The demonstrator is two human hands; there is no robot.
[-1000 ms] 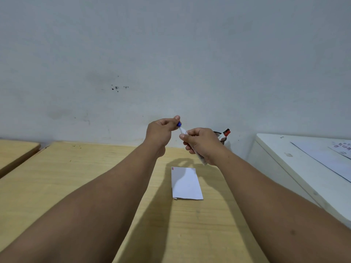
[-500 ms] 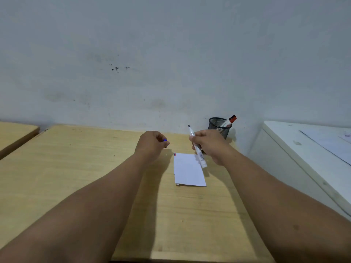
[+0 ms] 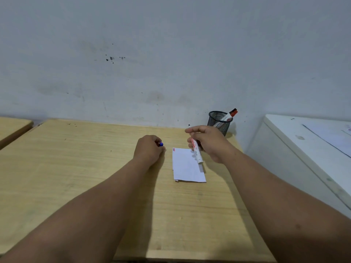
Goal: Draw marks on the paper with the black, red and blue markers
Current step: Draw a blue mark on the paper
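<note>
A small white paper (image 3: 187, 166) lies on the wooden desk (image 3: 95, 168), with short black and red marks at its top left corner. My right hand (image 3: 207, 142) holds an uncapped white marker (image 3: 196, 150) above the paper's right edge, tip pointing up and away. My left hand (image 3: 149, 149) rests on the desk left of the paper, fingers closed on the blue cap (image 3: 161, 144). A red-capped marker (image 3: 230, 114) stands in the black mesh cup (image 3: 218, 123) behind my right hand.
A grey wall rises just behind the desk. A white cabinet (image 3: 303, 149) with papers on top stands at the right. Another wooden desk (image 3: 11, 126) edge shows at the far left.
The cap came off the marker. My left hand dropped to the desk with the cap, and my right hand lowered the uncapped marker toward the paper.
</note>
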